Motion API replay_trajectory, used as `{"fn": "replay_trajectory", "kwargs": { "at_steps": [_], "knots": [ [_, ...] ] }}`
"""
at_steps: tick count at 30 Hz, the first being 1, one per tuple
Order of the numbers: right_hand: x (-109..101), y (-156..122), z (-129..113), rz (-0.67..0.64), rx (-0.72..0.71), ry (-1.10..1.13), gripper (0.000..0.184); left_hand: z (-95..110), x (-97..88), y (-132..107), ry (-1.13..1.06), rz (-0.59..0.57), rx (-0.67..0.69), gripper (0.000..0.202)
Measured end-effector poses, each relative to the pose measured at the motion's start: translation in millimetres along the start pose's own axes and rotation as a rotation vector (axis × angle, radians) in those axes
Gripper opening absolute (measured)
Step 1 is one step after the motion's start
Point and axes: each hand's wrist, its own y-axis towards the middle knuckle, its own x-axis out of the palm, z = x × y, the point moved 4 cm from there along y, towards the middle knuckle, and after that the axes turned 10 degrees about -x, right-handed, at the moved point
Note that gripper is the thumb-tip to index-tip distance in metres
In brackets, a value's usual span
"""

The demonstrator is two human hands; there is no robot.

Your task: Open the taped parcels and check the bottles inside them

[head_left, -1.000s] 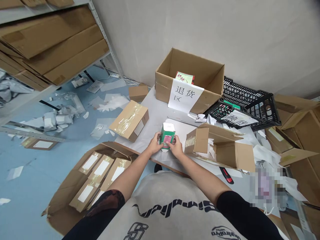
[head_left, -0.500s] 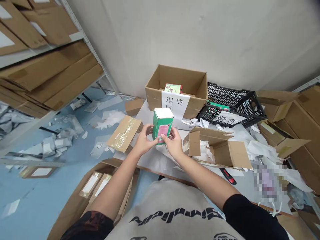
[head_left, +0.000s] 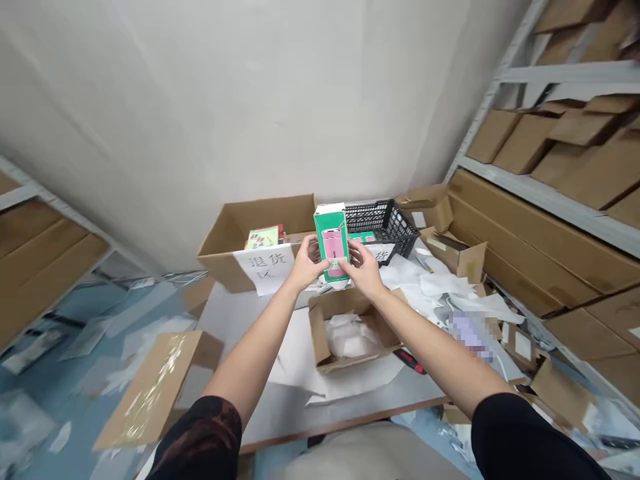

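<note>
A green product box (head_left: 332, 243) with a white top and a picture of a pink cup-like item is held upright between my two hands. My left hand (head_left: 307, 264) grips its left side, the thumb on the lower front. On the right side my right hand (head_left: 367, 269) closes around it, its thumb also across the front. The box is in the air over the table, in front of a large carton (head_left: 225, 250) and a black plastic crate (head_left: 403, 230). Below it stands an open small carton (head_left: 317, 333) with white paper inside.
A paper sign (head_left: 267, 267) hangs on the large carton. A taped carton (head_left: 160, 380) sits at the left table edge. A red and black box cutter (head_left: 410, 361) lies right of the small carton. Loose white paper (head_left: 440, 283) covers the table's right side; shelves (head_left: 560, 187) with cartons stand beyond.
My view has swung to the right and up. Both hands still hold the green box, now raised and turned so its pictured front faces me more squarely.
</note>
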Motion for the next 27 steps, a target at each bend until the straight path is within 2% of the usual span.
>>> {"fn": "replay_trajectory", "kwargs": {
  "at_steps": [5,8,10,14,18,22,27],
  "knots": [
    [-85.0,48.4,49.4,0.033,0.114,0.085,0.06,-25.5,73.4,86.4,-0.079,-0.04,-0.103,0.058],
    [-120.0,86.3,84.8,-0.005,0.135,0.092,0.059,-36.8,103.7,135.2,-0.132,-0.019,-0.158,0.058],
    [-135.7,112.6,111.2,-0.031,0.172,0.116,0.061,-44.0,116.6,166.7,-0.178,0.005,-0.195,0.059],
    [-152.6,161.9,161.5,-0.071,0.231,0.099,0.062,-63.9,126.1,225.4,-0.182,0.096,-0.355,0.055],
    [-153.9,192.9,214.7,-0.102,0.362,0.154,0.064,-95.0,127.1,273.8,-0.153,0.161,-0.481,0.05],
    [-153.2,196.2,278.4,-0.121,0.542,0.191,0.065,-148.9,135.0,305.9,-0.1,0.211,-0.649,0.048],
    [-166.0,177.3,354.3,-0.223,0.711,-0.002,0.054,-223.8,163.3,326.9,-0.012,0.196,-0.844,0.043]
  ]
}}
